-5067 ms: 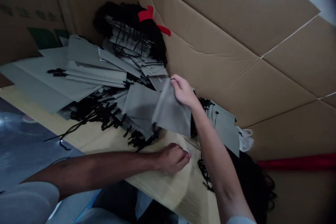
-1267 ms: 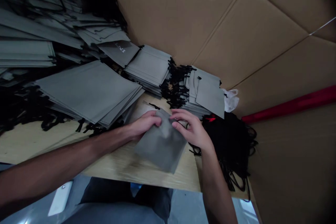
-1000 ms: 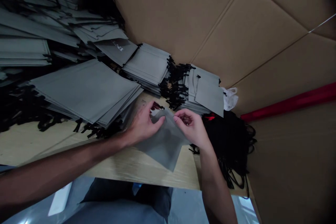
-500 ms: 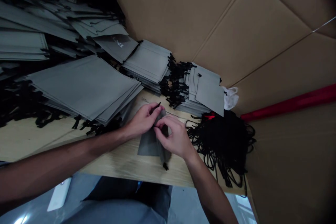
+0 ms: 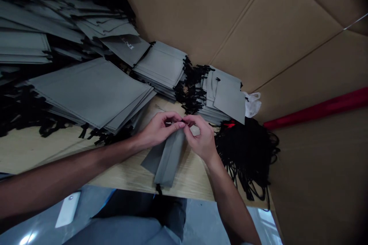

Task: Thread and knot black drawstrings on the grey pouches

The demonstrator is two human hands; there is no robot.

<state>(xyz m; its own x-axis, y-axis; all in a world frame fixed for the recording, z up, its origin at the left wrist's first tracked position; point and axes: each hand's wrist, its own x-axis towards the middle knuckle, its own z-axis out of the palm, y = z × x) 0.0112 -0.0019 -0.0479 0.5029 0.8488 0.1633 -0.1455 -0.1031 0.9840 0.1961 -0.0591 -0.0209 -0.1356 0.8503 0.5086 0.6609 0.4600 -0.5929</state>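
A grey fabric drawstring bag hangs folded below my fingers, its lower end near the table's front edge. A black knotted cord end sticks out at its bottom. My left hand is closed, thumb and forefinger pinching the bag's upper corner. My right hand is closed too, its thumb and forefinger pinching at a dark bit of cord at that same corner. The fingertips of both hands meet there and hide most of the cord.
Grey bags with black cord ends lie stacked at left, back middle and back right. A heap of black cords lies at right, near white plastic and a red strip. Cardboard rises behind the wooden table.
Both hands have shifted a little right and their fingertips have come together. The bag has turned, its lower end swinging left and showing a broader face.
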